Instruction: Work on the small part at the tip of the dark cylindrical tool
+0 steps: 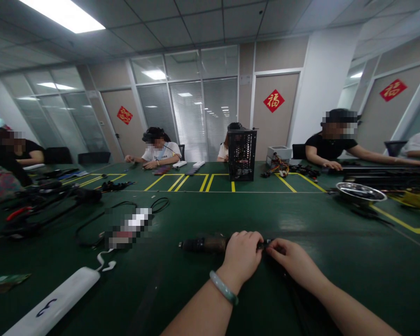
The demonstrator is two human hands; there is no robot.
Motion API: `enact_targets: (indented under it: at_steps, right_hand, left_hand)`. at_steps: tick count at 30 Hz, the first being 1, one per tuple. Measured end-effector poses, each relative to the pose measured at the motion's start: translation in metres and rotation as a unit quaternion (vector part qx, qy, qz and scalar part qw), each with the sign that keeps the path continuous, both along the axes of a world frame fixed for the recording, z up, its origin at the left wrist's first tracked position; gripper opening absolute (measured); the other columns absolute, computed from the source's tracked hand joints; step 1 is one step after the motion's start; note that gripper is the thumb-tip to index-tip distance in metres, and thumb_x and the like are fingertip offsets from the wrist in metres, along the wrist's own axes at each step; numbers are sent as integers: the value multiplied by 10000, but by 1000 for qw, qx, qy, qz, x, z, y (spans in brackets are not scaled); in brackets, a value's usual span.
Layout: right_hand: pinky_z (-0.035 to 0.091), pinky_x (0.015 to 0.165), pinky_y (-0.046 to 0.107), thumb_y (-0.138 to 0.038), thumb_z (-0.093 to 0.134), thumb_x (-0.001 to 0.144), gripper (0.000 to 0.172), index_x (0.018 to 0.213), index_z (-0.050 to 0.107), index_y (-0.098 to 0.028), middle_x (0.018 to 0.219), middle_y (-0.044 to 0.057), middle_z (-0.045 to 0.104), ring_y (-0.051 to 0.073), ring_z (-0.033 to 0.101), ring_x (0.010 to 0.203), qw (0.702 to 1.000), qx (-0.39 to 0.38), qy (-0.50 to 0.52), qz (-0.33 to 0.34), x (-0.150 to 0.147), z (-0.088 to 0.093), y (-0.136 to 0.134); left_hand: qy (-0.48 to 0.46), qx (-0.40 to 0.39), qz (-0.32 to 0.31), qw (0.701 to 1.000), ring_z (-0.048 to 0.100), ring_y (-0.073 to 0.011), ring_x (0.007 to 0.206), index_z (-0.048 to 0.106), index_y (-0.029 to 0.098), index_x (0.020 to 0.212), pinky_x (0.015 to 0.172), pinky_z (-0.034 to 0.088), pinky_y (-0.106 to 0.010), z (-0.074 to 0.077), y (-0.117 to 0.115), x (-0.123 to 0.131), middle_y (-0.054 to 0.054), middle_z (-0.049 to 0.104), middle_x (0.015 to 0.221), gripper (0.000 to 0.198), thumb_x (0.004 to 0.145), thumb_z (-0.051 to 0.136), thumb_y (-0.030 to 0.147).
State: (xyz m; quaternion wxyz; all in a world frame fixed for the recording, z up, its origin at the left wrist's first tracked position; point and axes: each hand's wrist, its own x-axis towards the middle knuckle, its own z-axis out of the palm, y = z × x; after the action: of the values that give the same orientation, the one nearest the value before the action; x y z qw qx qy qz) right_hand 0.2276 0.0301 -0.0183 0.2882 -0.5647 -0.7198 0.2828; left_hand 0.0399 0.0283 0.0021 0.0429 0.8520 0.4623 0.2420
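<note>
My left hand (241,259), with a pale green bangle (224,288) on its wrist, curls over a dark cylindrical connector (205,243) lying on the green mat. My right hand (289,263) comes in from the right, and its fingertips pinch a black cable (266,243) right by the left fingers. That cable seems to run down under my right forearm, where it is hard to make out against the mat. The fingers hide the spot where connector and cable meet.
A white power strip (52,301) lies at the near left, beside coiled black cables (107,224). A steel bowl (360,192) sits on the right. A black open computer case (242,154) stands mid-table. Several co-workers sit around the table.
</note>
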Motion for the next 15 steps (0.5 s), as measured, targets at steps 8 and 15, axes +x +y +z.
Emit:
enact_targets:
  at_steps: [8, 15]
  right_hand:
    - [423, 608, 254, -378, 543, 845, 217, 799, 676, -213, 776, 12, 710, 202, 645, 716, 1000, 2, -11, 2, -2, 4, -1]
    - [424, 631, 251, -349, 523, 852, 205, 811, 676, -218, 791, 5, 709, 196, 646, 733, 1000, 13, -13, 7, -3, 5, -2]
  left_hand:
    - [3, -4, -7, 1000, 546, -193, 950, 582, 247, 984, 842, 396, -345, 0, 1, 0, 20, 629, 992, 116, 874, 608, 222]
    - [-2, 10, -8, 1000, 550, -209, 958, 576, 238, 1021, 838, 387, -353, -2, 1, 0, 2, 636, 1001, 158, 867, 613, 226]
